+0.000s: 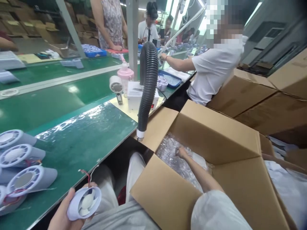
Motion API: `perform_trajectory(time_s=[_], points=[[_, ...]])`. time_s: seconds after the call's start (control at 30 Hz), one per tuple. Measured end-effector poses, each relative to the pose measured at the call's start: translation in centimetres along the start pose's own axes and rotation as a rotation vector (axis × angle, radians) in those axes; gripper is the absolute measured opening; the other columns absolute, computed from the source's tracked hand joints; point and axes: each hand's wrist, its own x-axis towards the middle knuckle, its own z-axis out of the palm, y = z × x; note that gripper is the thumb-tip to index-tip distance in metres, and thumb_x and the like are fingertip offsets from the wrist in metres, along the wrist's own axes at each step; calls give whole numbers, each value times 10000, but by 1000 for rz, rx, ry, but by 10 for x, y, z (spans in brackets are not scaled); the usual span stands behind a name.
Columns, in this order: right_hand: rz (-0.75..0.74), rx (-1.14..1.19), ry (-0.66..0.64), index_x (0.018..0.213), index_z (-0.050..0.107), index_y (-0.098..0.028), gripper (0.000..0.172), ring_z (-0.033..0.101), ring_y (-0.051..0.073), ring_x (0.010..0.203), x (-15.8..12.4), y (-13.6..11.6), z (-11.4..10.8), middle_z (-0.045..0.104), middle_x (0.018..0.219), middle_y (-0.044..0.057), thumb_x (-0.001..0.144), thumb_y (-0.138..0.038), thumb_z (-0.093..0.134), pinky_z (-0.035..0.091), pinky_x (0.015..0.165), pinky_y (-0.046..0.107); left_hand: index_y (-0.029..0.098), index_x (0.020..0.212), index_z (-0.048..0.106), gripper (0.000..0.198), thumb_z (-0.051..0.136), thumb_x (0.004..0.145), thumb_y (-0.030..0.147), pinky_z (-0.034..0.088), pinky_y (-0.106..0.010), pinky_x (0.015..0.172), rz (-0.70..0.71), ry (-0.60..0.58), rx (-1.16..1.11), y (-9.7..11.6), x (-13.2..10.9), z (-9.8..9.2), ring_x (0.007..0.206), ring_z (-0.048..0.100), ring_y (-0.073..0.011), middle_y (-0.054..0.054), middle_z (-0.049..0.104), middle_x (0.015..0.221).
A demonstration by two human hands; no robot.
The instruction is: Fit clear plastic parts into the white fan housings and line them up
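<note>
My left hand is low at the near edge of the green surface, just off it and above my lap. Its fingers are wrapped around a small white fan housing, round grille facing up, with thin red wires sticking out of its top.

My right hand is reached down into the open cardboard box that stands to my right, beside the surface, flaps folded outward. The hand is in among the clear plastic pieces that fill the box. It touches them, but the fingers are buried in the plastic and I cannot tell whether they are clenched on a piece or loose.

On the surface to my left, well apart from the box, more white fan housings lie in a row, side by side. A black ribbed hose hangs down between the surface and the box, its white tip just above the near flap. Behind it stand a small white device, a pink bottle and a little white fan on a stand.

Beyond the box a co-worker in a white shirt sits at the same surface with one arm stretched out over a blue tray, and more cardboard boxes are stacked at the right
</note>
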Motion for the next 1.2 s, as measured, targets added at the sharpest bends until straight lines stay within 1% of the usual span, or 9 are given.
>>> perform_trajectory(time_s=[0.13,0.23,0.4,0.53,0.63,0.8,0.93,1.07,1.2], points=[[-153,96,128,817,637,-138,233,502,302,1221,-25,-1,-24,587,1234,132,852,-368,643,395,1023,523,108,936,679,200,609,803,241,583,-246,586,-13,-87,23,6,2,7,699,674,-172,-65,720,851],[-328,204,162,958,624,-183,320,534,290,1190,-67,-28,-49,588,1234,130,879,-484,548,440,984,465,109,902,666,234,643,788,313,481,-208,385,-81,-385,149,5,7,12,526,598,-138,-41,658,720],[-929,217,68,1290,525,-266,438,578,247,1095,-160,-132,-55,563,1212,106,920,-499,498,507,893,375,115,870,645,363,670,727,447,383,-178,317,-127,-760,441,8,9,23,478,524,-98,-26,604,736],[-1073,-82,162,1372,490,-253,485,575,291,1044,-196,-206,-34,505,1286,166,901,-335,575,543,802,419,133,885,639,359,564,809,476,295,-173,321,-18,-972,716,13,1,25,444,427,-68,2,558,698],[-1024,-134,121,1142,650,-225,303,548,330,1071,-197,-228,-23,502,1299,165,841,-202,636,540,781,454,159,927,645,301,552,847,434,385,-193,458,223,-965,918,18,-9,18,578,491,-100,7,562,730],[-883,246,-232,832,657,-212,113,583,242,1041,-200,-239,-27,525,1213,85,773,-265,737,526,821,367,204,1034,637,264,660,823,361,430,-283,819,831,-749,1033,18,-21,-1,911,570,-165,-28,616,1012],[-757,481,-252,685,649,-200,237,588,192,999,-205,-250,-33,576,1058,54,893,-290,580,464,888,345,225,1186,593,654,817,623,470,475,-327,837,992,-678,949,8,-14,-11,954,581,-204,-61,578,1068],[-606,642,-282,616,653,-187,270,608,181,902,-203,-255,-33,601,1014,61,838,-339,642,484,758,302,224,1149,640,618,816,612,473,464,-397,962,1188,-701,939,-3,-3,-18,1105,558,-254,-108,536,1182],[-541,793,-279,587,629,-184,270,621,191,905,-204,-255,-31,644,979,64,780,-358,706,493,714,285,231,1125,648,624,841,574,452,508,-376,896,1289,-664,775,-9,-1,-20,1019,598,-236,-88,593,1094]])
